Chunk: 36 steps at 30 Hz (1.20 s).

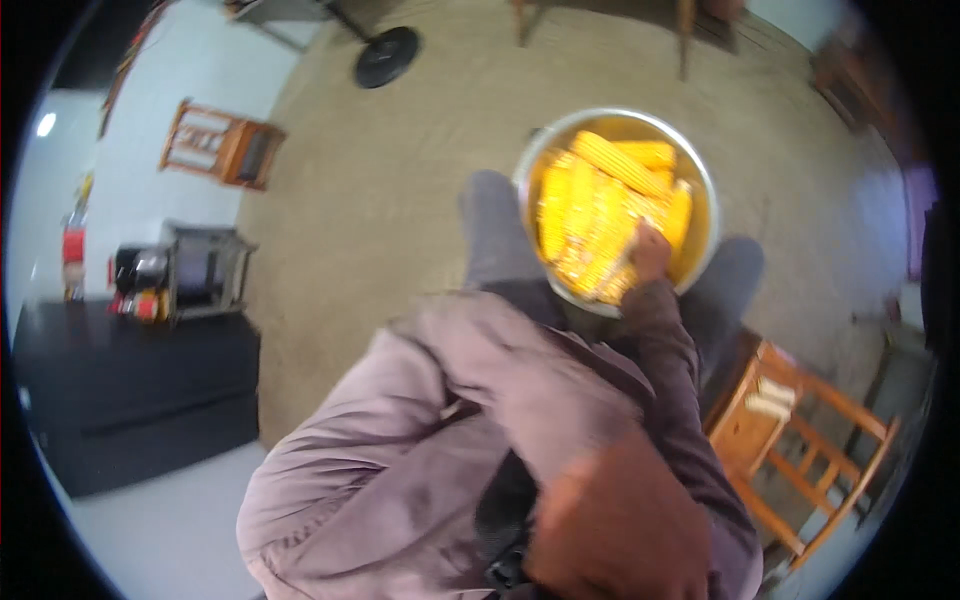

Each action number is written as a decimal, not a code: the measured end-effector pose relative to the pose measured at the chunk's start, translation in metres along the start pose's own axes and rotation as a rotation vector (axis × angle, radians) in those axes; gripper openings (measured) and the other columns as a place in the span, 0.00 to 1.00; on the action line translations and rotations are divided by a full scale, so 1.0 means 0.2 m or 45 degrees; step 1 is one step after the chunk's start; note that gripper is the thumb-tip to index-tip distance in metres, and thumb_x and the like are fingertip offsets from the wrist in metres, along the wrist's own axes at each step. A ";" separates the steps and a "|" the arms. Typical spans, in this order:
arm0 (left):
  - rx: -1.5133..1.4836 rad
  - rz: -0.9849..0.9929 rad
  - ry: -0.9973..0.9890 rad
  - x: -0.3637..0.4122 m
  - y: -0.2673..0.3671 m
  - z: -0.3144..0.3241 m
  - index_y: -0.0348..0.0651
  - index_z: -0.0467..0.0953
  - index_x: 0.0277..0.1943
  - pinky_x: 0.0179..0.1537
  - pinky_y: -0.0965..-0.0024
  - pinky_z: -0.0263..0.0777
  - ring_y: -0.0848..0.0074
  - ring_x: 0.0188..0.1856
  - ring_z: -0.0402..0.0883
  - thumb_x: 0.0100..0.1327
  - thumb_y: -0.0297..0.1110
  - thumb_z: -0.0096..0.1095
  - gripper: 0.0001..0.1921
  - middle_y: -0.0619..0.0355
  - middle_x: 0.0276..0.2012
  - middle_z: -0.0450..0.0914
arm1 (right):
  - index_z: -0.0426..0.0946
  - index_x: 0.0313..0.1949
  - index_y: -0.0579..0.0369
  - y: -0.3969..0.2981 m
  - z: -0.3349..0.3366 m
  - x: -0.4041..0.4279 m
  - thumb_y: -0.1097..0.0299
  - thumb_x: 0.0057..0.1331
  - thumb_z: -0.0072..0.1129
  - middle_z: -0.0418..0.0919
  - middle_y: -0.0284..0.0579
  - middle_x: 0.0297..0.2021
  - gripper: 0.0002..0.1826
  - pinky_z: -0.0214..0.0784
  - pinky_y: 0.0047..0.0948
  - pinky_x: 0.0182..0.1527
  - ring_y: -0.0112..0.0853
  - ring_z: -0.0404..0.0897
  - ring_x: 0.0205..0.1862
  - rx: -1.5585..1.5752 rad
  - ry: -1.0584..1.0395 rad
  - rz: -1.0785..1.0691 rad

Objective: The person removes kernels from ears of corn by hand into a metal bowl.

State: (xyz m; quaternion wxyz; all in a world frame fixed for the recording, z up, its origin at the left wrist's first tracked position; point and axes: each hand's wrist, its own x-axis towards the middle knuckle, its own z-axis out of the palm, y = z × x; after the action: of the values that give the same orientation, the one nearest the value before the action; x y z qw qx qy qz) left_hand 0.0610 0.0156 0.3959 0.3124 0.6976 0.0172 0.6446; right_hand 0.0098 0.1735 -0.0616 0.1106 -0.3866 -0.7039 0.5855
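Observation:
A round metal basin point(712, 199) holds many yellow corn cobs point(619, 163), some whole-looking and some with pale, partly bare patches. It stands between the person's knees. My right hand point(651, 251) reaches into its near right part and touches the corn there; its fingers are curled and partly hidden, so a grip on a cob cannot be made out. Large and blurred, my left hand point(622, 517) is close to the camera at the bottom, away from the basin. Its fingers cannot be told apart.
A wooden chair point(817, 416) at the lower right bears pale, bare-looking cobs point(771, 399) on its seat. Another small wooden chair point(244, 154) stands by the left wall. A dark-covered table point(142, 397) is at the left, and a round black stand base point(387, 57) is on the floor ahead.

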 end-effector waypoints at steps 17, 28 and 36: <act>0.104 -0.288 -0.173 0.07 0.57 0.00 0.29 0.82 0.36 0.35 0.48 0.80 0.60 0.31 0.85 0.59 0.33 0.68 0.12 0.42 0.32 0.84 | 0.82 0.45 0.64 -0.19 -0.01 -0.09 0.51 0.68 0.58 0.86 0.53 0.39 0.24 0.72 0.34 0.48 0.37 0.84 0.42 0.107 0.079 0.086; 0.658 -0.844 0.227 -0.43 0.00 -0.25 0.34 0.80 0.50 0.44 0.61 0.77 0.66 0.42 0.85 0.68 0.29 0.58 0.12 0.53 0.40 0.85 | 0.83 0.37 0.61 0.10 -0.05 0.01 0.57 0.69 0.58 0.86 0.43 0.33 0.17 0.73 0.29 0.43 0.26 0.81 0.36 0.137 0.205 -0.003; 0.740 -1.688 1.532 -1.73 -0.48 -0.32 0.23 0.54 0.71 0.65 0.66 0.65 0.62 0.65 0.71 0.71 0.32 0.61 0.34 0.41 0.64 0.70 | 0.81 0.45 0.64 -0.14 0.06 -0.08 0.59 0.75 0.53 0.83 0.35 0.37 0.18 0.69 0.22 0.44 0.19 0.75 0.37 0.473 -0.115 0.001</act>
State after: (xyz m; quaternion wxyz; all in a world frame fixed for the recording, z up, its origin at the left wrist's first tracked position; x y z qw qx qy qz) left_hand -0.0190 -0.0278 0.0429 0.3678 0.1459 0.7295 0.5579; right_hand 0.0028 0.1539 -0.0353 0.1481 -0.3332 -0.5879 0.7221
